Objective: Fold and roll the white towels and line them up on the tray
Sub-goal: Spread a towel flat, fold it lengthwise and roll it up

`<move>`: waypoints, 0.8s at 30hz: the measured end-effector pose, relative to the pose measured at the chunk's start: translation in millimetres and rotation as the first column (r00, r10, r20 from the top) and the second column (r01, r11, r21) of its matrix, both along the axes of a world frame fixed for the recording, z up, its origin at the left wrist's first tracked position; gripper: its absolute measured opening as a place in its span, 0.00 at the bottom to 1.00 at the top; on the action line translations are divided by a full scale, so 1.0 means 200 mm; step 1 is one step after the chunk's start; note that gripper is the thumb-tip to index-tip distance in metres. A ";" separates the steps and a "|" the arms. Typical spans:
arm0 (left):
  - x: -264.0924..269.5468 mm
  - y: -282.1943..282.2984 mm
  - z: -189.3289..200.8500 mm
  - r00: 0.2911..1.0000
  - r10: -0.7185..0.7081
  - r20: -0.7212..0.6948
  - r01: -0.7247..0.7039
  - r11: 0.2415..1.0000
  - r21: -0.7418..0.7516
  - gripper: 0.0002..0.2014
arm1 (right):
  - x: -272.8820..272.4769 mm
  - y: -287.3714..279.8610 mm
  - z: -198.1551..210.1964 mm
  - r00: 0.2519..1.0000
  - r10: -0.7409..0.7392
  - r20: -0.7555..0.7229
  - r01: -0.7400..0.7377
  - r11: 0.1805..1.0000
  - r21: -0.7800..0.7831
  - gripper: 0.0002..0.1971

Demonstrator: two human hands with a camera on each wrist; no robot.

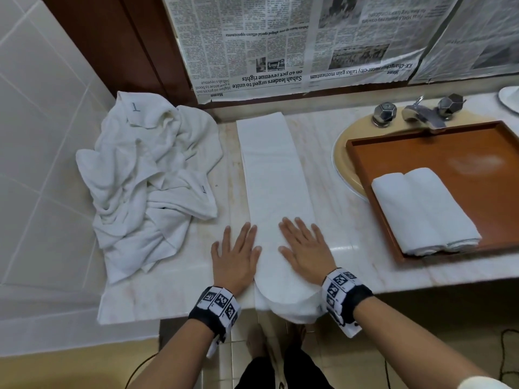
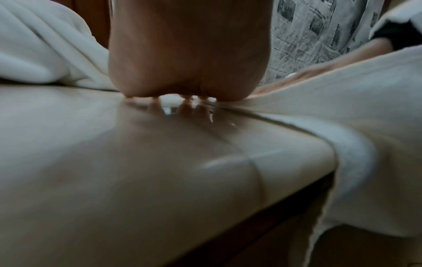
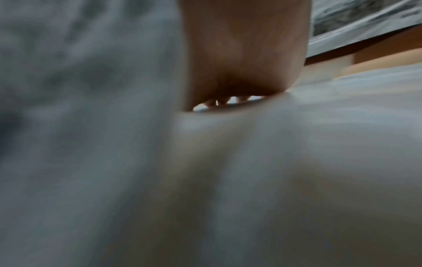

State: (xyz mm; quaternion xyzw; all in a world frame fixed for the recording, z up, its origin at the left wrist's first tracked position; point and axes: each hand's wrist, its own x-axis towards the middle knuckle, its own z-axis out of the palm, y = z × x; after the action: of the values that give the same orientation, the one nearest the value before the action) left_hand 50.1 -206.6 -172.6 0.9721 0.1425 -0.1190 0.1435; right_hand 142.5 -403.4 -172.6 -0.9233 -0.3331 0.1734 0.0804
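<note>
A white towel, folded into a long narrow strip, lies down the middle of the marble counter; its near end hangs over the front edge. My left hand lies flat with spread fingers on the counter and the strip's left edge. My right hand presses flat on the strip's right side. Two rolled white towels lie side by side at the near left of the brown tray. In the left wrist view the left palm rests on the counter beside the towel. The right wrist view is blurred white cloth under the right palm.
A heap of loose white towels covers the counter's left end by the tiled wall. The tray sits over a beige sink with chrome taps. Newspaper covers the wall behind. A white dish shows at the far right.
</note>
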 end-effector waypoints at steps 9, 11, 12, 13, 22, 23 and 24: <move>0.08 -0.08 0.05 0.997 -0.063 -0.047 0.060 0.997 -0.055 0.28 | -0.06 -0.02 0.01 0.998 0.037 0.059 -0.042 0.996 0.078 0.30; 0.10 -0.08 0.03 0.995 -0.085 -0.049 0.084 0.996 -0.009 0.31 | -0.05 -0.03 -0.01 0.998 0.039 0.054 -0.041 0.999 0.025 0.29; 0.10 -0.07 0.03 0.996 -0.079 -0.044 0.080 0.997 0.004 0.32 | -0.03 -0.04 -0.02 0.999 0.020 0.049 -0.021 1.000 0.009 0.30; 0.11 -0.06 0.03 0.997 -0.070 -0.041 0.071 0.997 0.009 0.32 | -0.01 -0.05 -0.02 0.999 0.005 0.039 -0.006 1.000 0.004 0.31; 0.45 0.02 0.06 0.995 0.008 -0.096 -0.006 1.000 0.027 0.28 | 0.36 0.05 0.00 0.998 0.055 -0.005 -0.055 0.998 0.028 0.50; 0.49 0.03 0.06 0.996 0.010 -0.093 -0.006 0.999 0.036 0.28 | 0.41 0.07 -0.01 0.998 0.056 -0.001 -0.056 0.998 0.026 0.52; 0.54 0.05 0.06 0.996 0.008 -0.090 -0.004 0.999 0.046 0.28 | 0.46 0.09 -0.01 0.998 0.057 0.005 -0.057 0.998 0.028 0.53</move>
State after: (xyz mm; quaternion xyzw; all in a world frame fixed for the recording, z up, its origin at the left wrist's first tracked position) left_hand 157.5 -196.0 -160.9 0.9683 0.1543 -0.1591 0.1149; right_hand 234.9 -385.8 -173.8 -0.9126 -0.3618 0.1691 0.0876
